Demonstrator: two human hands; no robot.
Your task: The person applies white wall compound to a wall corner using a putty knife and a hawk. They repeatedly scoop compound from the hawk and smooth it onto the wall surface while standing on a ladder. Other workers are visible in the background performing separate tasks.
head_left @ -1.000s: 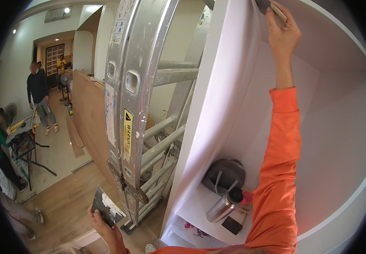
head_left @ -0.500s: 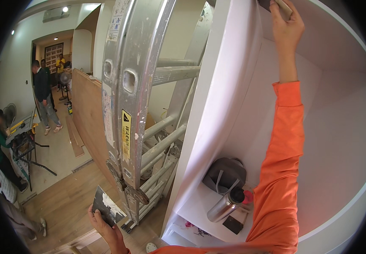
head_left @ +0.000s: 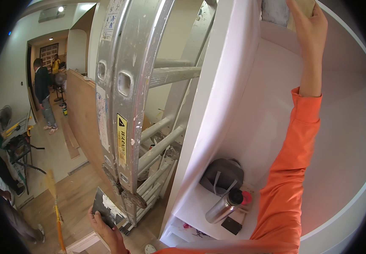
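High at the upper right, my right hand (head_left: 313,25) is closed on a putty knife (head_left: 275,12) with a wide grey blade and a pale wooden handle. Its blade is at the upper part of the white cabinet (head_left: 284,84); whether it touches the surface I cannot tell. Low on the left, my left hand (head_left: 106,230) grips a dark flat putty board (head_left: 102,205) smeared with white filler. Beside that board stands an aluminium ladder (head_left: 134,93), speckled with paint.
On the cabinet's lower shelf are a grey bag (head_left: 223,175), a steel bottle (head_left: 223,207) and a dark phone (head_left: 231,226). A large wooden board (head_left: 81,106) leans behind the ladder. A yellow broom (head_left: 55,203) and several people are at left.
My right hand has moved rightward with the putty knife, and more of its blade shows. The left hand has hardly moved. A broom has come into view at lower left.
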